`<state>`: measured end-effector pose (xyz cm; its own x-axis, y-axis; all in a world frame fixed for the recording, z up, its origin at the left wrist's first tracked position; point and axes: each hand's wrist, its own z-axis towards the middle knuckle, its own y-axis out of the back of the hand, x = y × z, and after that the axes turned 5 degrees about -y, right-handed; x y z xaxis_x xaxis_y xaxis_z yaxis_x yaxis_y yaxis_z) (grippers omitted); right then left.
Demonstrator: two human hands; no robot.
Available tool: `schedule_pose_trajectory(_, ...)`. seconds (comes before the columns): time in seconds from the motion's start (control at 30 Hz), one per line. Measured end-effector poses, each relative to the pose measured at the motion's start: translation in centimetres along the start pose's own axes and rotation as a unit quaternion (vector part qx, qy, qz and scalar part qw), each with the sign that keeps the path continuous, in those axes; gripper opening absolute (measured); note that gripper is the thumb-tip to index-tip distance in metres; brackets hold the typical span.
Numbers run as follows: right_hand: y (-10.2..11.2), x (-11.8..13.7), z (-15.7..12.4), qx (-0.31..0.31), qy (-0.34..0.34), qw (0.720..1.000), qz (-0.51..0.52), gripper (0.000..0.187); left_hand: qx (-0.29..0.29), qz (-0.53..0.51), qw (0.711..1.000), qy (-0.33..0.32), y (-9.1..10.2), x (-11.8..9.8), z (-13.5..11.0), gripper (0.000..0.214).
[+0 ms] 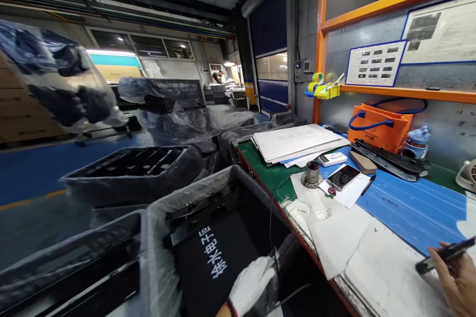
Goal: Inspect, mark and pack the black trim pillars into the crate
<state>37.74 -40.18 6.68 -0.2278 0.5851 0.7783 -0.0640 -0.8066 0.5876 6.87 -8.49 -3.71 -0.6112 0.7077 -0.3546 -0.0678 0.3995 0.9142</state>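
A: State of the right hand?

B: Bare, at the near right, over white paper. Fingers closed around a dark slim object, its blunt end to the left. Cannot tell whether it touches the paper.

A: And the left hand?

B: White-gloved, near centre, over the right part of a plastic-lined bin. Fingers partly bent; cannot tell whether they grip anything. A dark cable runs down beside them.

A: Bin contents?

B: Black panel bearing white characters, just left of that hand.

A: Farther along the bench?

B: Phone lying on a small white sheet; black pen just right of it; stained metal pot to its left. Orange bag beyond, on the far right.
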Motion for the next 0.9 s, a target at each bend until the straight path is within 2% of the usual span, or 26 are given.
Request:
schedule_pose_trajectory(0.17,-0.4,-0.8,0.2,0.015,-0.018,1.0,0.001,0.058,-0.005,-0.012,1.0,-0.019,0.1,0.1,0.0,0.043)
schedule_pose_trajectory(0.47,-1.4,-2.8,0.7,0.028,0.03,0.999,0.014,0.057,-0.003,-0.015,1.0,-0.014,0.7,-0.5,-0.2,0.042)
schedule_pose_trajectory(0.7,-1.5,-2.4,0.5,0.022,0.049,0.998,0.021,0.057,-0.004,-0.021,1.0,-0.02,0.4,-0.3,0.1,0.044)
schedule_pose_trajectory(0.9,-1.7,-2.0,0.2,0.04,0.055,0.997,0.029,0.061,0.003,-0.026,0.999,-0.027,0.4,-0.3,0.5,0.047)
